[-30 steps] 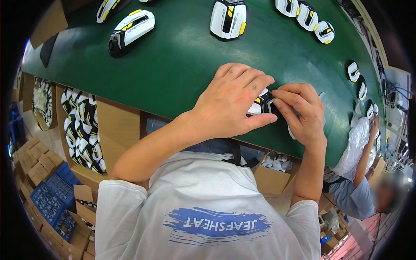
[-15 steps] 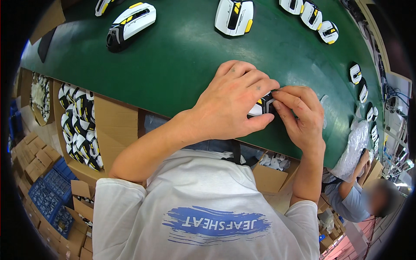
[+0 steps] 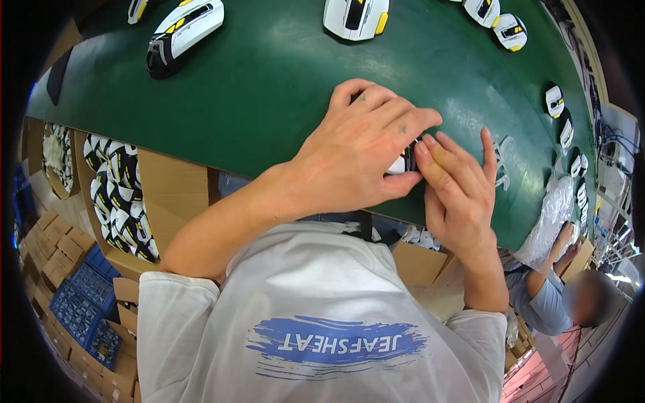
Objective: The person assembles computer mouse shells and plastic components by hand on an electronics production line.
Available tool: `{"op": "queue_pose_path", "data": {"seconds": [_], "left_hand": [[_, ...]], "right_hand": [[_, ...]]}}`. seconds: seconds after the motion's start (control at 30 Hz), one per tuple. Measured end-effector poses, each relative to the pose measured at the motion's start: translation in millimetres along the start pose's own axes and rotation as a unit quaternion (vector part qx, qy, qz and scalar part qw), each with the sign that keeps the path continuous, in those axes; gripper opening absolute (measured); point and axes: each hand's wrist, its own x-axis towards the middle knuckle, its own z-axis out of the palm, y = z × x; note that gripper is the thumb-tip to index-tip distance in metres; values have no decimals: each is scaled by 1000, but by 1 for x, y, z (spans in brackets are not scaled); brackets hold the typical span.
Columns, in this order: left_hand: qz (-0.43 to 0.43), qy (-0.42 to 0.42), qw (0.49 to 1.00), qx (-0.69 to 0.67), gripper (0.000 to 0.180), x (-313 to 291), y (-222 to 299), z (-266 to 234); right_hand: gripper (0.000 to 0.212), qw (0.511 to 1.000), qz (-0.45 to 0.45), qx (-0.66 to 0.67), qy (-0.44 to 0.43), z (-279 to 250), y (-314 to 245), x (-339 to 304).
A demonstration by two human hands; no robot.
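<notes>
My left hand is closed over a small white, black and yellow device, holding it down against the green table; the palm and fingers cover most of it. At the device's right-hand black end, my right hand presses with its fingertips, the little finger lifted away. The right thumb is mostly hidden. Similar devices lie farther off: one with a dark nose at the left and another straight ahead.
Clear plastic pieces lie right of my hands. More devices line the table's right side, near a clear plastic bag and a co-worker. An open carton of white-and-black parts stands left, below the table edge.
My right hand has gone from a pinch at the device's black end to pressing with flatter fingers, little finger raised. The left hand stays over the device. The view has shifted slightly.
</notes>
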Motion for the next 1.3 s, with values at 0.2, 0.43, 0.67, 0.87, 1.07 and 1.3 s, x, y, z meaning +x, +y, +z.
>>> {"op": "queue_pose_path", "data": {"seconds": [0.2,0.43,0.67,0.87,1.07,1.3], "left_hand": [[11,-43,999,17,94,-3,-6,-4],[25,-51,996,63,98,-2,-2,-2],[50,-42,996,55,90,-2,-2,-2],[33,-84,990,111,82,-4,11,-11],[43,-131,983,124,91,-9,14,-12],[46,-143,979,136,100,-3,29,-25]], "right_hand": [[53,994,-60,-46,-81,-17,16,0],[43,972,-151,-151,-99,-33,-9,16],[51,994,-58,-64,-67,-26,-1,8],[52,973,219,9,70,-61,28,-63],[64,984,170,-29,-35,-53,12,-75],[59,978,172,-30,-113,-69,17,-58]]}}
